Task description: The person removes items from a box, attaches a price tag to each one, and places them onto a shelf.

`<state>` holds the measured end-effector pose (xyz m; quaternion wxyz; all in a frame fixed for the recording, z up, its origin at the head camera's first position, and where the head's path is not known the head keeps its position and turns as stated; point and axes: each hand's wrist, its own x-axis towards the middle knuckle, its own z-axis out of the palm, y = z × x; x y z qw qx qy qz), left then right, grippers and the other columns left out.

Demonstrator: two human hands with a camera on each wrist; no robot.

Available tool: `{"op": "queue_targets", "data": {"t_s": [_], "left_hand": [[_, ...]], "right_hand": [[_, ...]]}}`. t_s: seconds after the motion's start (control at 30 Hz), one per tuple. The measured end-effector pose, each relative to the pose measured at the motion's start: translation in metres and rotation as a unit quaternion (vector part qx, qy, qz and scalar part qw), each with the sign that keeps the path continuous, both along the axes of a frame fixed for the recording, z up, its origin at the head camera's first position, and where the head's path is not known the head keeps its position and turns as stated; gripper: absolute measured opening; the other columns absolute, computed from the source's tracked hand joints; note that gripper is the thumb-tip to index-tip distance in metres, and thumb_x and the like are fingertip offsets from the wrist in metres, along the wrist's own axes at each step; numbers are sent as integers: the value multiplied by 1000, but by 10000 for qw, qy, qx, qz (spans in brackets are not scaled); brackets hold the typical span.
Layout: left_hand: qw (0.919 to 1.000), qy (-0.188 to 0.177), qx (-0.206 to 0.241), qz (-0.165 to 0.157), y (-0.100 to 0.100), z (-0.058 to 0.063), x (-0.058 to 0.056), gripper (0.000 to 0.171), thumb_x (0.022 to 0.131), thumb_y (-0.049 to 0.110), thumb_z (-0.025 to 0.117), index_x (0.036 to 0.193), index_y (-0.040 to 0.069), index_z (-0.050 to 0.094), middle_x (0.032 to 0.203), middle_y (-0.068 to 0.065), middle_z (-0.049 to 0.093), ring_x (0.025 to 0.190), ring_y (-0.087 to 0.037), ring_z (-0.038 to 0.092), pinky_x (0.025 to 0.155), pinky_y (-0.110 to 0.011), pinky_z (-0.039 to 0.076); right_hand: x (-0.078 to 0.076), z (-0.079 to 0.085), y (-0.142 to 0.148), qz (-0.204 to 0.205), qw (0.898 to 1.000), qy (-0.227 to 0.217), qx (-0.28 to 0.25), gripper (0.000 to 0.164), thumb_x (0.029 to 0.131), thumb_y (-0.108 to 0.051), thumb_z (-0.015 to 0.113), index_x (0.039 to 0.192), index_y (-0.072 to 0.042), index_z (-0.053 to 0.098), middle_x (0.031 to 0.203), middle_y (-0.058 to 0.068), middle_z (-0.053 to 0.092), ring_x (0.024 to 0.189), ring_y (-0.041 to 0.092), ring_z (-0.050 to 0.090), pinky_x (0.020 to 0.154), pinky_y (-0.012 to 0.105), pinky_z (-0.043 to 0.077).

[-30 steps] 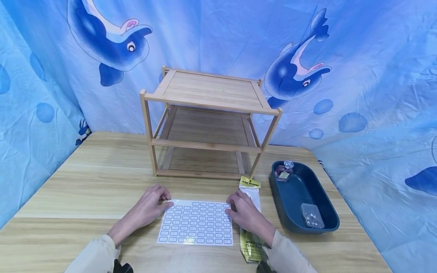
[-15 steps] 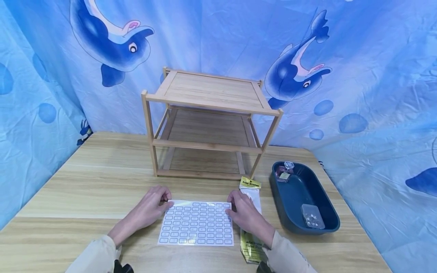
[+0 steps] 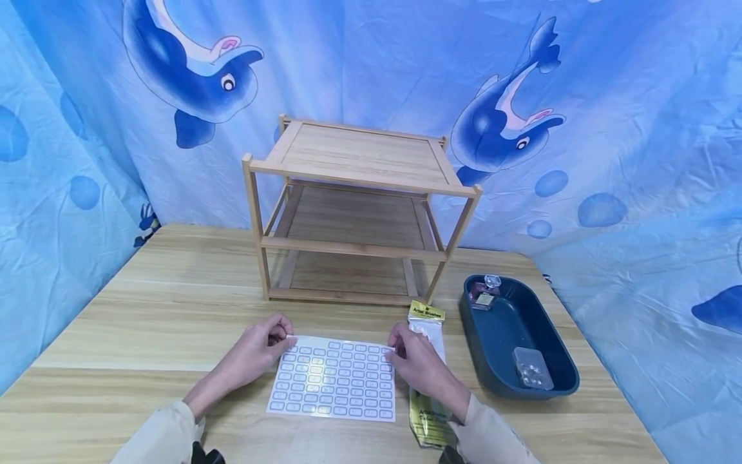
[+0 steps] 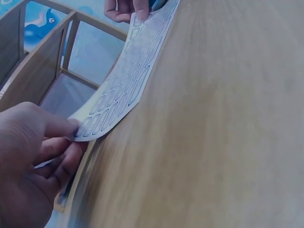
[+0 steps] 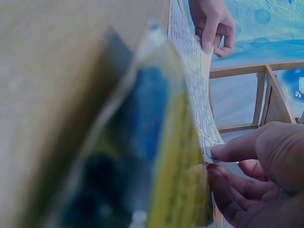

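Observation:
A white sheet of blue-outlined label stickers (image 3: pixel 333 380) lies between my two hands, its far edge lifted and its near edge low at the table. My left hand (image 3: pixel 261 348) pinches the far left corner, thumb on top and fingers beneath, as the left wrist view shows. At the far right corner my right hand (image 3: pixel 418 361) pinches the sheet the same way. A few labels are absent from the sheet's top left. Partly under my right forearm lies a yellow-and-clear packet marked Artist Brushes (image 3: pixel 428 419), which looms blurred in the right wrist view.
Behind the sheet stands a three-tier wooden shelf (image 3: pixel 359 248). To the right is a dark blue basin (image 3: pixel 510 328) holding a pinkish bottle with a clear stopper (image 3: pixel 484 293) and a small clear plastic box (image 3: pixel 531 368). A blue dolphin-print curtain (image 3: pixel 371 58) surrounds the table (image 3: pixel 145 322).
The far edge of the label sheet has risen a little, held at both corners, and glare now shows on its middle left. The view has shifted slightly.

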<state>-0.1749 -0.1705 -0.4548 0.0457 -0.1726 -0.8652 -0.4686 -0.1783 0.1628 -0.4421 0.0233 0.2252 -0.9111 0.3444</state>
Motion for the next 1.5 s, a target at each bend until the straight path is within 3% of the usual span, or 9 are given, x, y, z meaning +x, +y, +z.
{"op": "queue_targets", "data": {"t_s": [0.2,0.37,0.83,1.0,1.13,1.3,1.5], "left_hand": [[9983,-297,503,14,-1,2,1,13,94,-1,70,102,5,62,86,0,68,82,-18,66,78,-27,57],[9968,-288,749,-31,-2,4,2,12,95,2,70,103,3,62,86,-2,67,81,-19,65,76,-26,56],[9946,-251,991,-178,-1,5,5,12,97,4,69,106,3,61,88,-3,68,82,-19,66,78,-27,56],[9973,-106,707,-164,2,6,6,13,96,6,70,107,6,64,94,-1,69,85,-18,66,81,-29,56],[9996,195,153,113,8,9,4,17,94,11,76,109,11,68,104,0,70,96,-21,66,90,-42,56],[9966,639,-425,289,19,13,1,24,91,15,79,113,9,73,118,-6,71,120,-36,58,104,-65,43],[9930,883,-780,112,32,15,-1,21,95,14,75,115,6,74,118,-9,72,125,-39,55,110,-67,33]], "right_hand": [[1,-1,3,65,9978,-204,-633,21,92,4,72,97,-8,56,85,-4,59,77,9,58,67,24,54],[3,-1,5,-12,9928,-350,-1145,20,92,6,70,99,-7,57,84,-3,61,77,11,60,69,24,54],[5,1,7,-187,9889,-276,-1446,14,94,3,68,105,-4,67,85,-1,67,76,12,62,69,24,54],[6,2,7,-205,9889,-186,-1461,13,94,3,68,104,-5,66,85,-2,68,77,12,62,70,24,54],[6,3,6,-168,9883,-177,-1509,13,95,3,68,104,-5,65,84,-2,68,76,12,61,68,24,52],[7,5,5,-102,9865,-113,-1629,12,96,1,69,105,-6,66,85,-1,68,78,14,63,71,25,55],[8,7,3,-24,9861,-88,-1658,11,98,-1,68,105,-7,65,88,-1,69,81,16,65,73,27,56]]}}
